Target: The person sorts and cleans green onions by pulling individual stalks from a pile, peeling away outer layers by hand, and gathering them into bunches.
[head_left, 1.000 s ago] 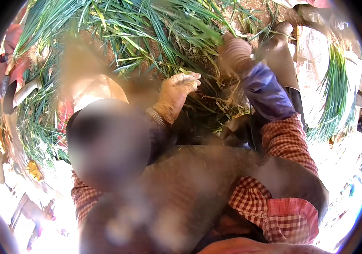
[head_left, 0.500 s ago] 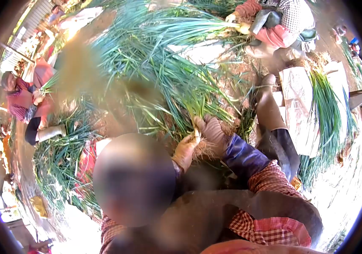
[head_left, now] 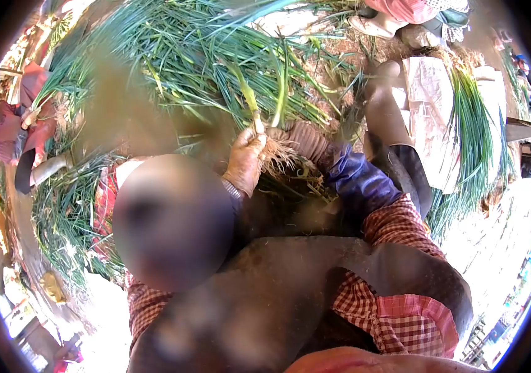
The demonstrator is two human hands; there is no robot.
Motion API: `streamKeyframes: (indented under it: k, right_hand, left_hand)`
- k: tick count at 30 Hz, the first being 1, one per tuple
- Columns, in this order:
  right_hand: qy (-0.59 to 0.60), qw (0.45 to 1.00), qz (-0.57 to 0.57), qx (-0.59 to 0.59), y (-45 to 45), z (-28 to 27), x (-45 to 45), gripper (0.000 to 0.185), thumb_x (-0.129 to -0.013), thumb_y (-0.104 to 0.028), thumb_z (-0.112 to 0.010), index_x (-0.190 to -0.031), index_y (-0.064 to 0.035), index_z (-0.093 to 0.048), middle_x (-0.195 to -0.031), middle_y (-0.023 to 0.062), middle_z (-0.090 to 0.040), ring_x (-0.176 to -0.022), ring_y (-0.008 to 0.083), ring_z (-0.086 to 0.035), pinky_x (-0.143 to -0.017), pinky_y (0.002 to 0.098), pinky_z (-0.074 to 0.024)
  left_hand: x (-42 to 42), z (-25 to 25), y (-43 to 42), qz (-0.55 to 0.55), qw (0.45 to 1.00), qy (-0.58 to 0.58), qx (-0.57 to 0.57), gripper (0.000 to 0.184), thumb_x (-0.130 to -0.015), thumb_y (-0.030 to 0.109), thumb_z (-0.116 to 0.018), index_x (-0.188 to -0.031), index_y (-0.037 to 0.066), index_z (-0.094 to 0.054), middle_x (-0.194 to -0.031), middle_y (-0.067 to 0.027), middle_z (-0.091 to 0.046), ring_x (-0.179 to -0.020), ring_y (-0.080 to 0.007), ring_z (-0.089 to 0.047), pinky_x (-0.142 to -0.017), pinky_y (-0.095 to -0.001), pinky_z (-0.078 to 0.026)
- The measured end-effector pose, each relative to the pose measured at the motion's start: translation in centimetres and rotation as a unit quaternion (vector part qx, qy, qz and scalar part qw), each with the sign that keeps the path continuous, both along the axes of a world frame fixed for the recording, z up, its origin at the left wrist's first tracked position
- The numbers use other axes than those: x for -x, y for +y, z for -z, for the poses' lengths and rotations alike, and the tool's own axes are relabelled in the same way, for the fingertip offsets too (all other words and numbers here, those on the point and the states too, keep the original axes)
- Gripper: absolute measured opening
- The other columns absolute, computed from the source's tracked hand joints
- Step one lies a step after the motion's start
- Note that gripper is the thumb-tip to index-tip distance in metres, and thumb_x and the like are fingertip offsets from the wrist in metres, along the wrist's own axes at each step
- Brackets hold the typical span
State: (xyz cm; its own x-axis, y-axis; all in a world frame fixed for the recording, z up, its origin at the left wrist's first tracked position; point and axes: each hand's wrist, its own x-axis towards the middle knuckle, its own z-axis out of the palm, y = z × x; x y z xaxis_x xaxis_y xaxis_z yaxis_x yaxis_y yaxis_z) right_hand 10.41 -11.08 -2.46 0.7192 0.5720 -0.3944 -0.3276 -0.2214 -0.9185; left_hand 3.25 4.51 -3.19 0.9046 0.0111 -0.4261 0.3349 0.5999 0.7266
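Note:
My left hand (head_left: pixel 245 163), in what looks like a tan glove, is closed around the white base of a green onion (head_left: pixel 249 98), whose leaves point up and away from me. Beside it, my right hand (head_left: pixel 306 139) has its fingers curled at the base of another green onion stalk (head_left: pixel 281 93). Pale stringy roots (head_left: pixel 278 153) hang between the two hands. Just beyond them lies a large heap of green onions (head_left: pixel 197 68), leaves spread in many directions. A dark blurred round patch hides my left forearm.
On the right, a bundle of green onions (head_left: pixel 471 137) rests on white sacking (head_left: pixel 427 118), next to my boot (head_left: pixel 384 105). More green onions (head_left: pixel 66 217) are piled at the left. One co-worker (head_left: pixel 13 133) sits at far left; another's legs (head_left: pixel 380 23) show at the top.
My view has shifted, and both hands appear higher in it. The onion stalks and roots between my hands now stand apart more clearly, with the left one raised upright.

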Motion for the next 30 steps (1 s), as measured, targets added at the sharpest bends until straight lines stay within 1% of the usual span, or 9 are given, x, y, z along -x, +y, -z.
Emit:
streamKeyframes:
  k: [1, 4, 7, 9, 11, 19, 21, 23, 30]
  right_hand:
    - [-0.113, 0.981, -0.108, 0.112, -0.8, 0.7, -0.6, 0.04, -0.088, -0.041, -0.062, -0.094, -0.0012, -0.068, -0.067, 0.0063, -0.064, -0.056, 0.0144, -0.055, -0.054, 0.0318, -0.0456]
    - [-0.589, 0.617, -0.317, 0.415, -1.3, 3.3, 2.0, 0.036, -0.09, -0.033, -0.057, -0.105, -0.001, -0.063, -0.071, 0.0102, -0.064, -0.06, 0.0212, -0.058, -0.058, 0.034, -0.0488]
    - [-0.242, 0.713, -0.524, 0.397, -1.5, -0.1, 1.1, 0.034, -0.089, -0.026, -0.054, -0.112, -0.0013, -0.059, -0.078, 0.0127, -0.064, -0.067, 0.0257, -0.061, -0.063, 0.0345, -0.0515]
    - [-0.337, 0.799, -0.328, 0.375, -2.5, -2.0, -1.3, 0.04, -0.086, -0.028, -0.058, -0.115, -0.0007, -0.058, -0.085, 0.0154, -0.065, -0.076, 0.0261, -0.064, -0.07, 0.0354, -0.0529]
    - [-0.093, 0.988, 0.084, 0.093, -2.5, -1.7, -3.0, 0.045, -0.083, -0.032, -0.062, -0.114, 0.0005, -0.058, -0.085, 0.015, -0.065, -0.076, 0.0258, -0.064, -0.073, 0.0369, -0.0526]
    - [-0.165, 0.957, 0.165, 0.174, 3.6, 1.5, -6.8, 0.029, -0.076, -0.028, -0.07, -0.087, -0.0011, -0.065, -0.074, 0.0115, -0.064, -0.07, 0.0227, -0.061, -0.067, 0.0352, -0.0482]
    - [-0.34, 0.903, 0.193, 0.179, 3.7, 2.5, -5.8, 0.022, -0.079, -0.022, -0.069, -0.087, -0.0024, -0.063, -0.073, 0.0103, -0.064, -0.065, 0.0204, -0.06, -0.063, 0.033, -0.0483]
    - [-0.187, 0.957, 0.212, -0.069, 3.8, 2.7, -4.8, 0.008, -0.087, -0.012, -0.061, -0.09, -0.0041, -0.062, -0.075, 0.0031, -0.061, -0.064, 0.0103, -0.053, -0.059, 0.0248, -0.0455]
    - [0.016, 0.981, -0.06, -0.184, 2.8, 0.8, -2.3, 0.01, -0.087, -0.014, -0.063, -0.089, -0.0045, -0.06, -0.07, 0.0025, -0.059, -0.054, 0.0087, -0.05, -0.049, 0.0212, -0.0414]
  left_hand:
    - [-0.1, -0.4, 0.1, 0.001, 1.0, 0.001, 0.002, 0.025, -0.095, 0.006, -0.048, -0.119, 0.003, -0.054, -0.091, -0.0019, -0.06, -0.072, -0.0088, -0.057, -0.061, -0.0218, -0.047]
    - [-0.6, -1.3, 0.2, -0.004, 1.0, -0.02, -0.016, 0.024, -0.095, 0.005, -0.048, -0.118, 0.004, -0.055, -0.092, -0.0006, -0.06, -0.073, -0.0063, -0.054, -0.062, -0.0197, -0.045]
    - [-0.4, -1.3, 0.1, 0.016, 0.994, -0.016, -0.107, 0.023, -0.095, 0.006, -0.05, -0.117, 0.004, -0.055, -0.09, 0.0003, -0.06, -0.072, -0.0055, -0.054, -0.063, -0.0199, -0.045]
    - [-0.3, 0.1, -0.1, 0.023, 0.976, -0.017, -0.217, 0.022, -0.094, 0.007, -0.052, -0.116, 0.004, -0.055, -0.087, 0.001, -0.06, -0.072, -0.0057, -0.053, -0.064, -0.0215, -0.046]
    - [0.2, 2.7, -0.2, 0.036, 0.958, -0.076, -0.273, 0.021, -0.091, 0.008, -0.055, -0.112, 0.002, -0.055, -0.081, -0.0031, -0.061, -0.07, -0.0099, -0.056, -0.062, -0.0232, -0.045]
    - [0.8, 3.7, -0.5, 0.081, 0.898, -0.063, -0.428, 0.023, -0.09, 0.012, -0.057, -0.11, 0.002, -0.056, -0.081, -0.0085, -0.061, -0.071, -0.0126, -0.055, -0.066, -0.0279, -0.046]
    - [0.9, 2.8, -0.7, 0.078, 0.901, -0.062, -0.421, 0.023, -0.09, 0.011, -0.057, -0.11, 0.0, -0.056, -0.08, -0.0072, -0.06, -0.07, -0.013, -0.055, -0.066, -0.0281, -0.046]
    - [0.8, 3.8, -0.6, 0.058, 0.902, -0.111, -0.412, 0.022, -0.091, 0.01, -0.056, -0.111, 0.0, -0.056, -0.079, -0.0033, -0.059, -0.068, -0.0117, -0.053, -0.064, -0.0256, -0.046]
    - [0.1, -1.0, 0.3, -0.055, 0.997, 0.058, -0.004, 0.015, -0.094, 0.004, -0.047, -0.107, 0.003, -0.053, -0.079, -0.007, -0.062, -0.059, -0.0123, -0.055, -0.05, -0.0209, -0.043]
